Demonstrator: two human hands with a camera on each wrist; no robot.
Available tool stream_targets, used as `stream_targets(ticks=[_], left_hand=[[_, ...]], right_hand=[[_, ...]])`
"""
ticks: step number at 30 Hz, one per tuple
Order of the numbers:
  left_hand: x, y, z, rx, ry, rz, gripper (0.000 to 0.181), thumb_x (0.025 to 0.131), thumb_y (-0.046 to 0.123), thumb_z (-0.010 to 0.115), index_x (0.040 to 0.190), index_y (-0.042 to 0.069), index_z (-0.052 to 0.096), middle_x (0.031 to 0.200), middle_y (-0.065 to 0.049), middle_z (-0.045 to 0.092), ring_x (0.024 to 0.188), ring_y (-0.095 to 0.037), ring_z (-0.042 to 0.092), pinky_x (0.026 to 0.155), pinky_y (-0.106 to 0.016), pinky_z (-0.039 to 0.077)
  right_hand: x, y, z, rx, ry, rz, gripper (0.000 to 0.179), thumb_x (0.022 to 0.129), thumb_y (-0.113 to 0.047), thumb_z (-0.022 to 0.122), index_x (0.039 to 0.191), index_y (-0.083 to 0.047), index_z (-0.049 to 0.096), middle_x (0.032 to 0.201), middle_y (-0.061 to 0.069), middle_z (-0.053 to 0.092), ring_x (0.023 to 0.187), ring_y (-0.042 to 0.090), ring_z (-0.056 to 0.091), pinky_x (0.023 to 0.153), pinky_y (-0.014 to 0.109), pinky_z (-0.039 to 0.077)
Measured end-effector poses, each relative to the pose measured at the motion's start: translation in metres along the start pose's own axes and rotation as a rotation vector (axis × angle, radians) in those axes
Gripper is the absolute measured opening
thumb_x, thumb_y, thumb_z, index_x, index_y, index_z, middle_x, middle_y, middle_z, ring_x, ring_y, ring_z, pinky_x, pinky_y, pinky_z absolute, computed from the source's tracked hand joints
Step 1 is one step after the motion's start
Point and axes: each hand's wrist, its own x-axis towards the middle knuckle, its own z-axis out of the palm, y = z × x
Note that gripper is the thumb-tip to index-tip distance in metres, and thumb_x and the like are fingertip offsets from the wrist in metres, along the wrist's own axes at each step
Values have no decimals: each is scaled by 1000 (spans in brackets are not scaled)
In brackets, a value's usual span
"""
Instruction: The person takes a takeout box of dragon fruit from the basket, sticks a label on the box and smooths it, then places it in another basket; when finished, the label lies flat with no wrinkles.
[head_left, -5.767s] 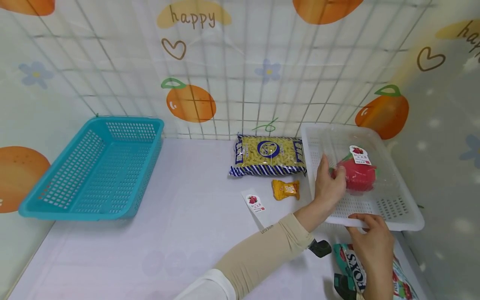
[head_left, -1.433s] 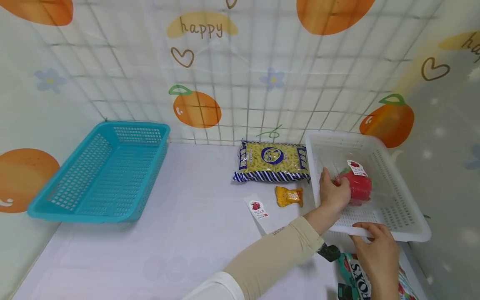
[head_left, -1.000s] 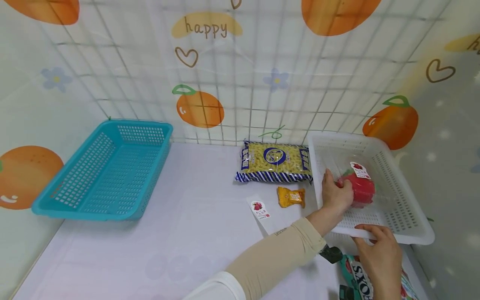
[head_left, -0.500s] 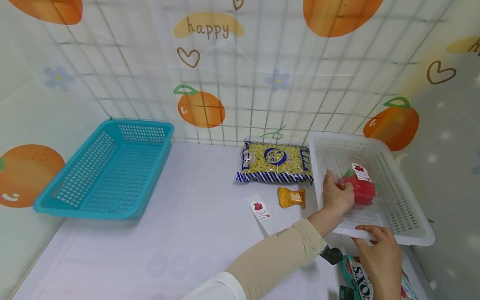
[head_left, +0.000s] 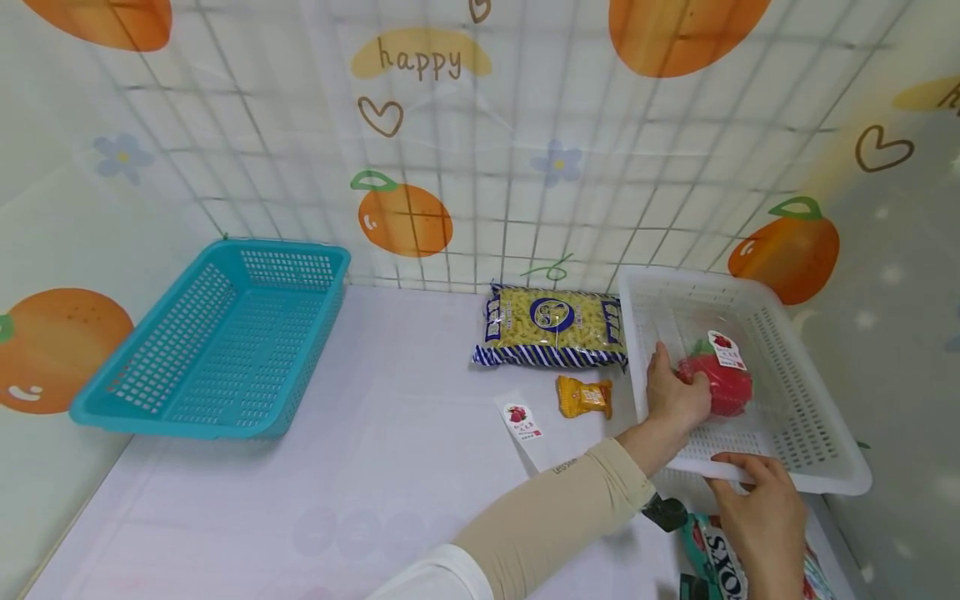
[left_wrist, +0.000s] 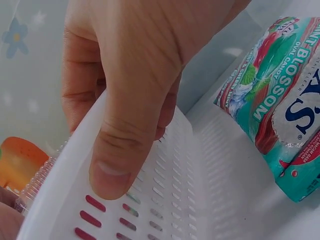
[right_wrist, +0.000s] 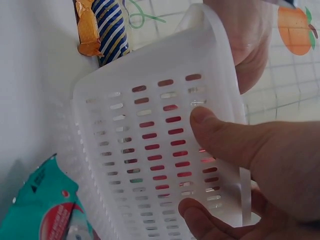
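Note:
At the right stands a white perforated basket (head_left: 813,375), seen from outside in the left wrist view (left_wrist: 165,180). In it is a clear plastic box (head_left: 708,327) with a white sticker and a red dragon fruit (head_left: 727,388) inside. My left hand (head_left: 671,398) reaches in and grips the box's left side, thumb over the fruit; its fingertips are partly hidden. My right hand (head_left: 761,512) grips the basket's front rim, its thumb against the outer wall, as the right wrist view shows.
A bag of pasta (head_left: 553,327) lies left of the white basket, with an orange-wrapped candy (head_left: 585,397) before it. A strip with a sticker (head_left: 521,421) lies nearby. A teal FOX'S candy bag (left_wrist: 280,100) is in front of the basket. Far left stands a turquoise basket (head_left: 217,350).
Compared with the oldest frame, the box sits lower and slightly nearer the basket's front left, the left hand moving with it. Both hands kept their grips; the view shifted slightly.

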Motion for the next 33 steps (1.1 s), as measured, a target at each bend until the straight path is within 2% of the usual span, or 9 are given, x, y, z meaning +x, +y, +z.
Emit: stream_targets(ticks=[7,12,17,23,30,33], left_hand=[[-1,0,1,-20,2,1,68,93,13,69,154,25,42,156,-1,45,146,-23,42,121,-44,38],[-2,0,2,-13,13,6,68,93,13,68,154,24,42,154,-2,46,144,-23,44,120,-45,40],[-3,-1,2,-36,31,5,69,92,7,67,154,23,42,150,-3,48,142,-23,46,119,-45,41],[-2,0,3,-68,28,-16,69,91,4,67,154,22,42,149,-5,49,142,-24,45,119,-47,40],[-2,0,4,-81,44,-38,68,91,2,65,153,21,44,147,-7,50,139,-26,47,118,-49,41],[-2,1,4,-68,51,-49,66,91,1,63,152,20,45,146,-7,51,138,-25,49,117,-48,41]], right_hand=[[0,-2,0,8,-20,40,26,92,-11,72,113,5,70,120,26,53,100,44,53,40,24,47],[2,-3,0,-5,-32,58,26,92,-12,72,113,3,70,123,25,53,103,43,52,45,21,46],[2,-3,1,-4,-46,70,27,92,-12,72,114,3,70,124,26,51,103,44,51,45,25,49],[2,-2,1,-30,-10,44,26,90,-12,74,111,3,72,121,25,55,101,43,54,57,24,40],[2,-3,2,-9,-33,71,27,92,-11,72,114,4,70,125,26,52,104,45,52,46,28,52],[2,-3,2,-11,-33,64,27,92,-11,72,114,4,70,125,25,52,105,45,53,44,26,49]])
